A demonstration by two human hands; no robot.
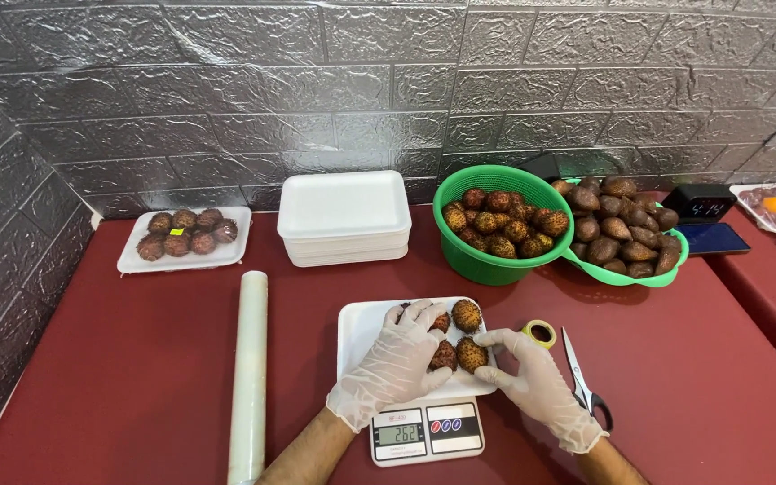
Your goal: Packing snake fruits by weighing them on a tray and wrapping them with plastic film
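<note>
A white foam tray (361, 334) rests on a small digital kitchen scale (426, 429) on the red table. Several brown spiky fruits (467, 315) lie on the tray. My left hand (394, 365), in a clear glove, lies over the fruits in the tray's middle, fingers spread on them. My right hand (536, 382), also gloved, touches the nearest fruit (471, 356) at the tray's right edge with its fingertips.
A green basket (480, 262) of the same spiky fruits and a light green basket (626, 274) of smooth brown fruits stand behind. A stack of empty foam trays (343, 216), a wrapped fruit tray (181, 238), a cling-film roll (249, 377), tape (539, 333) and scissors (583, 382) lie around.
</note>
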